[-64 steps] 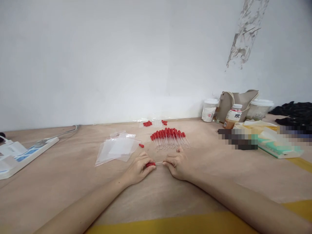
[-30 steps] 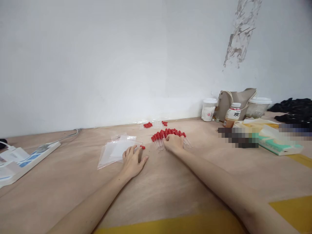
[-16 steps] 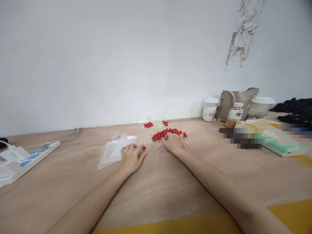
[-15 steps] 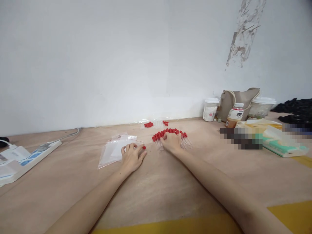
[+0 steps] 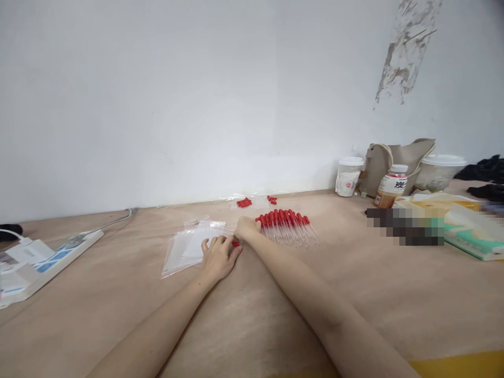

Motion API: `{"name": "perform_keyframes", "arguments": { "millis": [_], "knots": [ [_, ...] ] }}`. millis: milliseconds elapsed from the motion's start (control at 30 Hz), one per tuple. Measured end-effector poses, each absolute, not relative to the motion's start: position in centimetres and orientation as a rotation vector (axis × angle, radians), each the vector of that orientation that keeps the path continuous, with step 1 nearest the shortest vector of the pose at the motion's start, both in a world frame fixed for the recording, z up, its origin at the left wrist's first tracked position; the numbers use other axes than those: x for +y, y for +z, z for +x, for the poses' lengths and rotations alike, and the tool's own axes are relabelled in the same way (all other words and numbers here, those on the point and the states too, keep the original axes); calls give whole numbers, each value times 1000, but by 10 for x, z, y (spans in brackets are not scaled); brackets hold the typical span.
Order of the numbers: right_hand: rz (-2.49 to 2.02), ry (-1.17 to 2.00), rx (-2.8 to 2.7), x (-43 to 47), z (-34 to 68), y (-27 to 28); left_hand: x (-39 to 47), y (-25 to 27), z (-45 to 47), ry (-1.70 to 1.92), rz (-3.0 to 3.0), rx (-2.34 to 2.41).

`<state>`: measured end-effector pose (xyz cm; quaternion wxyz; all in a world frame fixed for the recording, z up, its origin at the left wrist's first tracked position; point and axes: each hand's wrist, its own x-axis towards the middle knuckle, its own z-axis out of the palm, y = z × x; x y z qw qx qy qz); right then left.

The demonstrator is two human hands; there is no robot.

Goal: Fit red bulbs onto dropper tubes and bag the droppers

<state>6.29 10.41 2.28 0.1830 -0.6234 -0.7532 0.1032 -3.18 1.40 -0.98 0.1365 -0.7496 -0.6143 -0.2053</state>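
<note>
the left hand (image 5: 219, 257) has its fingers apart, a red dropper bulb (image 5: 235, 243) lying between forefinger tip and thumb; the right hand (image 5: 247, 228), just beside red-bulbed droppers (image 5: 281, 216), hides its fingers, their state impossible to tell.

Left hand (image 5: 219, 258) is palm-down, fingers loosely curled, thumb kinda splayed out. Right hand (image 5: 248, 227) is just past it, slightly to its right, fingers mostly hidden, forearm (image 5: 291, 278) angling back rightward.
</note>
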Motion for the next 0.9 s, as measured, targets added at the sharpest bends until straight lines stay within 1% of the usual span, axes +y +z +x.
{"name": "perform_keyframes", "arguments": {
  "millis": [167, 333, 500, 567, 733, 900],
  "knots": [
    [-1832, 405, -2158, 103, 65, 27, 18, -9, -31, -603, -2137, -1771],
    [-1780, 337, -2156, 88, 84, 36, 21, -11, -32, -702, -2164, -1724],
    [-1584, 209, -2192, 64, 135, 32, 21, -13, -34, -956, -2265, -1612],
    [-1397, 158, -2222, 53, 161, 23, 17, -12, -31, -1020, -2321, -1549],
    [-1156, 97, -2242, 21, 211, -4, -5, -9, -16, -1098, -2494, -1458],
    [-1000, 63, -2189, -1, 222, -17, -17, -8, -5, -1094, -2588, -1435]
  ]
}}
